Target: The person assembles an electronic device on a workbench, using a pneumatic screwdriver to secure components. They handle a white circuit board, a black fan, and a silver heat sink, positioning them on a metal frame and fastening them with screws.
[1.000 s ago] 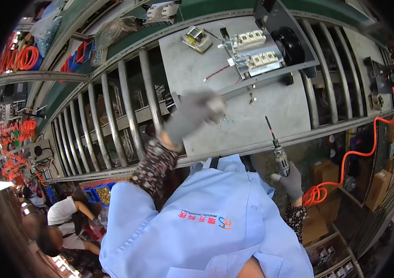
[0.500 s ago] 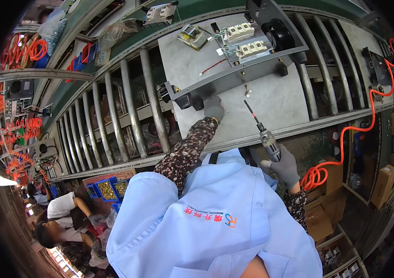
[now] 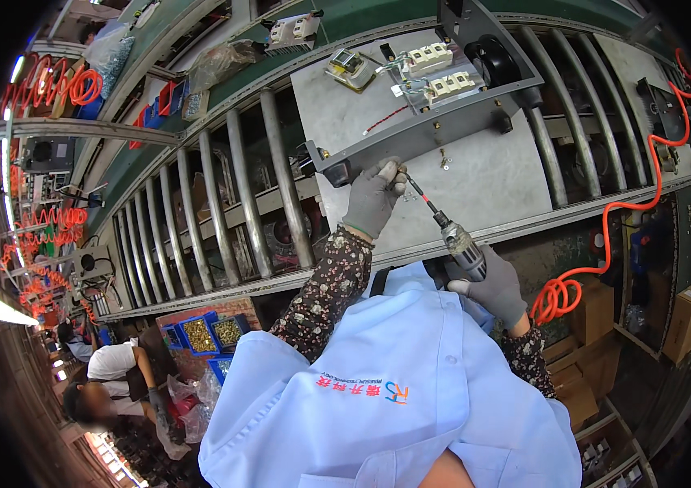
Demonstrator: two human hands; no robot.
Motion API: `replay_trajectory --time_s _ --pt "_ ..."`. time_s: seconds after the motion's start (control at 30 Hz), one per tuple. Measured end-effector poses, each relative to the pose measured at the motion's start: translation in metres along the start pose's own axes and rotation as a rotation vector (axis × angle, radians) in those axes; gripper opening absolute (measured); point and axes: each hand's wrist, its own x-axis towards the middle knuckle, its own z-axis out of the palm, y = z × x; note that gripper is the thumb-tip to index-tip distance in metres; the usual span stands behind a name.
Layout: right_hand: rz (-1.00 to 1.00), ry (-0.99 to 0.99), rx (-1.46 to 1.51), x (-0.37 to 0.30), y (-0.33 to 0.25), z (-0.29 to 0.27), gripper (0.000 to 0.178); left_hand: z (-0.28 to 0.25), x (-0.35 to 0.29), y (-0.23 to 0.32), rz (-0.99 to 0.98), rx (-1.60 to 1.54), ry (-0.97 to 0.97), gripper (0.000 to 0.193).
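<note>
Centrally, the gloved left hand (image 3: 374, 199) has its thumb and fingertips drawn together, pinching a small part (image 3: 401, 168) right by the driver's tip; its kind is too small to tell. Just right of and below the frame's centre, the gloved right hand (image 3: 494, 285) wraps round the rear of a power screwdriver (image 3: 462, 246), whose long bit (image 3: 423, 192) slants up and left toward those fingertips. Just above the left hand, a dark grey metal chassis (image 3: 419, 140) stretches to the upper right of the frame, with two white modules (image 3: 429, 57) behind its front rail and a black round fan (image 3: 493, 61) at its right end. A small transformer (image 3: 351, 69) sits at upper centre, left of the modules. Small loose hardware (image 3: 445, 163) lies below the rail on a grey board (image 3: 496, 191). Metal rollers (image 3: 284, 175) flank the board. Farther out, an orange hose (image 3: 608, 236) coils at right, and blue bins (image 3: 199, 335) stand at lower left, near a co-worker in a white top (image 3: 110, 363).
</note>
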Motion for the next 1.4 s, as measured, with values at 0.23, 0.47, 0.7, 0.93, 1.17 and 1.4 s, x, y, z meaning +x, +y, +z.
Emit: replay_trajectory --time_s 0.23,0.47,0.7,0.93,1.17,1.4 --pt "0.046 0.045 -0.099 -0.008 -0.023 0.009 0.063 0.002 -0.024 0.023 0.193 0.481 -0.005 0.019" --pt "-0.04 -0.282 0.685 -0.01 -0.027 0.023 0.058 -0.005 -0.04 0.061 0.23 0.555 -0.197 0.017" --pt "0.03 0.007 0.342 -0.014 -0.065 0.044 0.064 0.006 -0.037 0.101 0.054 0.466 -0.304 0.018" --pt "0.099 0.311 0.366 -0.012 -0.068 0.07 0.065 0.03 0.046 0.123 0.43 1.011 -0.358 0.05" --pt "0.349 0.26 0.243 0.01 -0.033 0.093 0.061 -0.009 0.286 0.149 0.042 1.871 0.403 0.081" --pt "0.436 0.197 0.244 0.035 -0.013 0.124 0.058 -0.039 0.355 0.104 -0.202 1.674 0.49 0.089"
